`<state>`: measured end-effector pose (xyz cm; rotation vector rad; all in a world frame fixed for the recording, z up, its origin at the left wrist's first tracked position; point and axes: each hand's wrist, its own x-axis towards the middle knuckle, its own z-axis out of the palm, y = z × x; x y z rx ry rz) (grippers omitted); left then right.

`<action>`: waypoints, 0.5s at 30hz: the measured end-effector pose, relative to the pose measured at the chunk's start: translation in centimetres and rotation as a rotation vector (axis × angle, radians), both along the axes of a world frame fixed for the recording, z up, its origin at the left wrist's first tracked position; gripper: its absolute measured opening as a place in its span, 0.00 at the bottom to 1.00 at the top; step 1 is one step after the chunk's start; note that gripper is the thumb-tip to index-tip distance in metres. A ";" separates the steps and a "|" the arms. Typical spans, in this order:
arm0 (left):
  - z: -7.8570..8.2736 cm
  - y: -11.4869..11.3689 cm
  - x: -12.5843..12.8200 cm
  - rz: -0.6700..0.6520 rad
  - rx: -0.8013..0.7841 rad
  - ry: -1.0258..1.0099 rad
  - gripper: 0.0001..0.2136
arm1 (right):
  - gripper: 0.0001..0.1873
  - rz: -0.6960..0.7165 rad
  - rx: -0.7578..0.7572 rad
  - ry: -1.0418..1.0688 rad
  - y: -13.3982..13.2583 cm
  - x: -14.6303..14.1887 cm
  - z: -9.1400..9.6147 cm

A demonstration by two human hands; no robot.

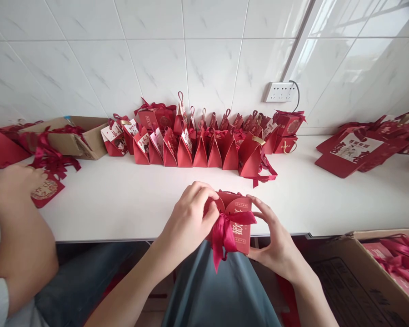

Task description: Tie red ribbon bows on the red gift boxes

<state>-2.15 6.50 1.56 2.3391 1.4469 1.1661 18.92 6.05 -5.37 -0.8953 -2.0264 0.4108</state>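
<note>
One red gift box (243, 238), probably light thin card, held upright-ish in both hands over the table's front edge, above the lap. Left hand (197, 206) pinches its upper left side by the curved flap; can't tell if it catches the ribbon too. Right hand (271, 238) spreads fairly wide along the right side, fingers at top corner, thumb at bottom. Card looks semi-stiff, likely dents or creases if squeezed; smooth face might slide a little. Ribbon bow (224, 229) on the front looks soft, satiny, slippery, so a poor place to carry by; side edges seem the best hold. Beyond, on the white table (122, 195), rows of tent-shaped boxes (201, 154) packed close, easily knocked I'd guess. Loose ribbon (268, 171) trails off the row's right end, could snag. Farther right, a pile of red bags (354, 150); lower right, an open carton (349, 243) of ribboned pieces flanks the right arm. Left, a co-worker's hand (15, 181) over a red piece, cardboard tray (95, 141) behind, limiting room that side
</note>
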 end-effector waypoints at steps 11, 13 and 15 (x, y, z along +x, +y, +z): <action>0.0 0.2 -0.5 -0.002 0.037 -0.044 0.07 | 0.47 0.022 0.050 0.024 -0.3 -0.1 0.4; 0.0 0.1 -0.6 -0.019 0.001 -0.124 0.08 | 0.48 0.012 0.055 0.035 -0.3 -0.1 0.4; 0.3 -0.1 -0.8 -0.063 -0.085 -0.170 0.06 | 0.48 0.004 0.059 0.045 -0.4 -0.1 0.5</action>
